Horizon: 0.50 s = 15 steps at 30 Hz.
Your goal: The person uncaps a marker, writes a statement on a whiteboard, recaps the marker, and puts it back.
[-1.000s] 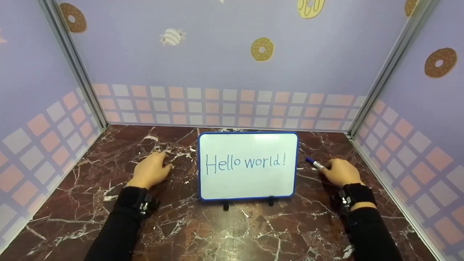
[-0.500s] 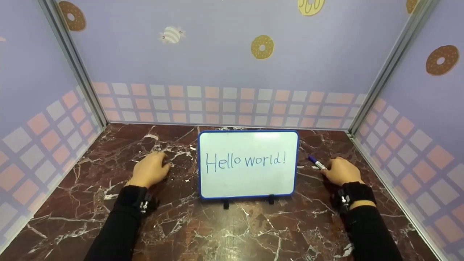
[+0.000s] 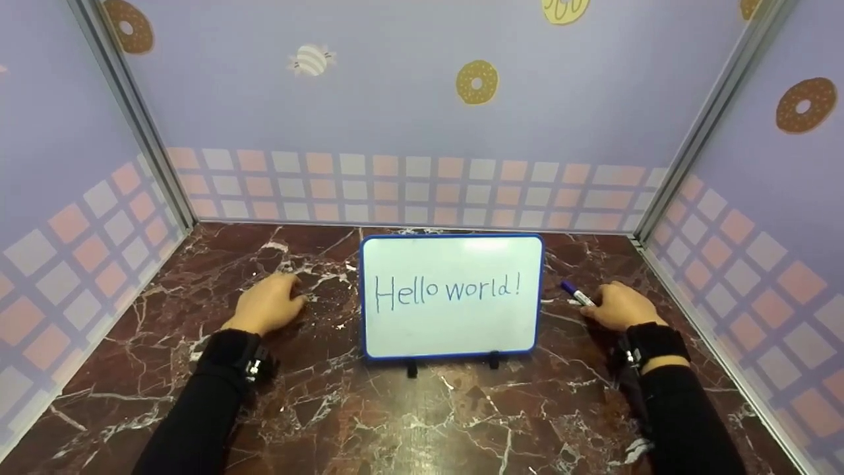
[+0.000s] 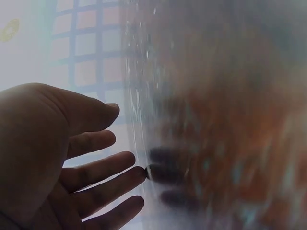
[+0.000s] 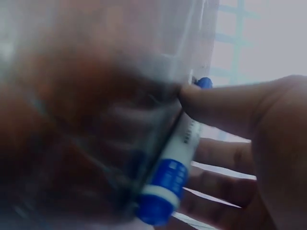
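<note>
A blue-framed whiteboard (image 3: 452,330) stands in the middle of the marble-patterned table on small black feet, with "Hello world!" written across it. To its left my left hand (image 3: 267,305) rests on the table, holding nothing; the left wrist view shows its thumb and loose fingers (image 4: 105,189) apart. On the board's right, my right hand (image 3: 623,307) lies beside a marker (image 3: 576,293) with a blue cap and white barrel. From the right wrist, the marker (image 5: 175,155) lies on the table between the thumb and loosely extended fingers; the thumb overlaps its far end. Several fingertips are hidden behind it.
Purple panels with donut and check patterns (image 3: 418,119) close off the back and both sides. Grey metal posts (image 3: 715,125) stand at the back corners. Each wrist wears a black band with a device (image 3: 653,343).
The marker has turned slightly, its cap shifting a little right, then stayed put. My left hand has drawn slightly left and the right forearm slightly right. The whole view has tilted a little.
</note>
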{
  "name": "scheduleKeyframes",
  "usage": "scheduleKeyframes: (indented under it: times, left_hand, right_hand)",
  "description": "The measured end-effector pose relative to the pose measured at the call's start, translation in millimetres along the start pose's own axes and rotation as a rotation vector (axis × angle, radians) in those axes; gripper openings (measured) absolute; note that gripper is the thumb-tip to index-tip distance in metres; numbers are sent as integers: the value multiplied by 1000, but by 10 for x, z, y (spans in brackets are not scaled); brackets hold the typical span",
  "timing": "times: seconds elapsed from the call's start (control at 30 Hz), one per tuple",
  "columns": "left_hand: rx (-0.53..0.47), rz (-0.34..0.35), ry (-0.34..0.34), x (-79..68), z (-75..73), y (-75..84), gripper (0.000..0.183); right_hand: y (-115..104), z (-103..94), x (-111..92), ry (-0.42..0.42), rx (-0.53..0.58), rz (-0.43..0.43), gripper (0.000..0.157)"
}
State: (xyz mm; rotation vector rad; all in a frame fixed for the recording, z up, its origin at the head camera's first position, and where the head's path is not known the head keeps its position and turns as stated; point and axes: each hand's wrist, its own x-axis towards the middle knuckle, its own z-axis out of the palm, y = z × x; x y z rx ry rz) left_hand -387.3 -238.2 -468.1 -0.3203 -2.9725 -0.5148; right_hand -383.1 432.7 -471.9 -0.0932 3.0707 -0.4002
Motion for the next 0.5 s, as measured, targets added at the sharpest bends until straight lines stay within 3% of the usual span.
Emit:
scheduleKeyframes:
  times: [0.2, 0.5]
  left_hand:
    - [69, 27, -31, 42, -110, -5, 46]
    - [157, 33, -70, 123, -255, -8, 54]
  right_hand:
    - [-4, -181, 32, -94, 1, -18, 53]
    - [19, -366, 103, -108, -38, -122, 72]
